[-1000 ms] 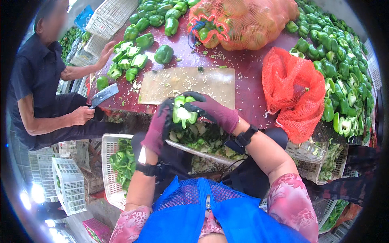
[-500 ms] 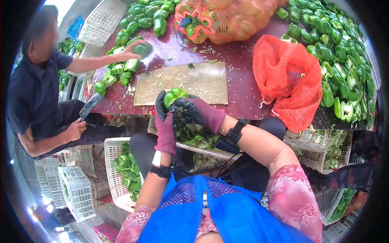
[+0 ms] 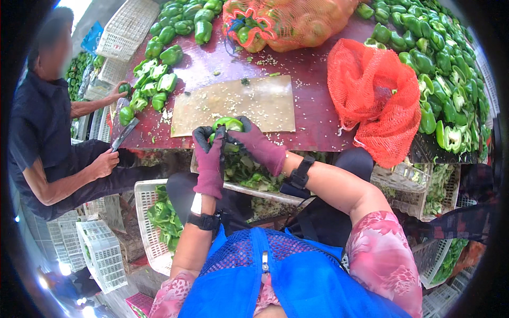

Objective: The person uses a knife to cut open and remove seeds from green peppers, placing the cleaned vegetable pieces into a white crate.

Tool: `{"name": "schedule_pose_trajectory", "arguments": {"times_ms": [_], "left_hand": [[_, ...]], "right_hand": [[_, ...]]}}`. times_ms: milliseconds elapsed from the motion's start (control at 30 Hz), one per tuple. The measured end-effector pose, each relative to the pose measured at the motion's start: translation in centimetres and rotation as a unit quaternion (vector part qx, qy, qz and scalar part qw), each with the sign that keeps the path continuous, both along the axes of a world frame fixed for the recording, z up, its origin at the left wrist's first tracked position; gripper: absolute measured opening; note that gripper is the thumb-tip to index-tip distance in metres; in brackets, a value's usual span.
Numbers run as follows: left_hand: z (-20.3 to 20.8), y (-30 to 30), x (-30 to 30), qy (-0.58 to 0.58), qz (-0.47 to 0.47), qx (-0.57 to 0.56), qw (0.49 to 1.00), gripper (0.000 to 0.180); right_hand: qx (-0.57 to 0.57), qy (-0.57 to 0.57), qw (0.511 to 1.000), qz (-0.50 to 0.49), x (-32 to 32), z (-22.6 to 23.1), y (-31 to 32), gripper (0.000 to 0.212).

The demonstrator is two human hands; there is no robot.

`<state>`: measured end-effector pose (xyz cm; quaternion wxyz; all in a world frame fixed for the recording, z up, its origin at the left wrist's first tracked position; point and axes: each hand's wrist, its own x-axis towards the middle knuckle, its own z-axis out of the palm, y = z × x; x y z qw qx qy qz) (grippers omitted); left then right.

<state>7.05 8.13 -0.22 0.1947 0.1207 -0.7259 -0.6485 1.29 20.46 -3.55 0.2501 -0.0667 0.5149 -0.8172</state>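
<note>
Just off the table's front edge, both my gloved hands grip one green bell pepper (image 3: 228, 124). It seems split, with paler green showing between its parts. My left hand (image 3: 208, 148), in a maroon glove with dark fingers, is closed on its left side. My right hand (image 3: 255, 144), gloved alike, has its fingers wrapped on the right side; some fingertips are hidden. Beyond the pepper lies a tan board (image 3: 233, 106) strewn with pale seeds. Below my hands a white crate (image 3: 265, 195) contains green scraps.
At left a person holds a knife (image 3: 125, 133) and a pepper (image 3: 124, 89) beside several cut peppers (image 3: 154, 79). A full net sack (image 3: 297, 24) and a loose orange net (image 3: 371, 95) lie on the red table (image 3: 313, 106). Peppers are heaped (image 3: 445, 69) at right. A crate (image 3: 151, 233) of pepper pieces stands by my left leg.
The pepper in my hands has turned, and its pale inside now shows more. The person at left has drawn a pepper back from the table toward the knife.
</note>
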Motion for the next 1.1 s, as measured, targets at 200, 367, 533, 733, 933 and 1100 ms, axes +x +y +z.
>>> {"name": "schedule_pose_trajectory", "arguments": {"times_ms": [200,367,533,733,933,1100], "left_hand": [[1.4,1.3,0.2,-0.003,-0.01,-0.023,1.0,0.024],[1.2,1.4,0.4,-0.009,-0.015,-0.086,0.996,0.024],[2.5,4.1,0.2,-0.031,-0.071,-0.152,0.985,0.026],[0.6,2.4,-0.4,-0.012,0.002,-0.246,0.969,0.035],[0.2,-1.0,-2.2,-0.117,-0.005,0.049,0.992,0.031],[0.4,-2.3,-1.8,-0.153,-0.015,0.233,0.96,0.027]], "right_hand": [[0.136,0.083,0.987,-0.035,-0.5,-1.6,-0.3,0.056],[0.115,0.056,0.988,-0.085,-0.1,-3.1,-1.5,0.053],[0.146,0.03,0.977,-0.155,-0.8,-3.9,-1.0,0.045],[0.216,0.047,0.974,-0.059,-0.4,1.9,1.1,0.054],[0.231,0.068,0.97,-0.022,-0.5,1.0,0.6,0.056],[0.124,0.067,0.99,-0.017,-1.1,-1.0,-0.2,0.047]]}}
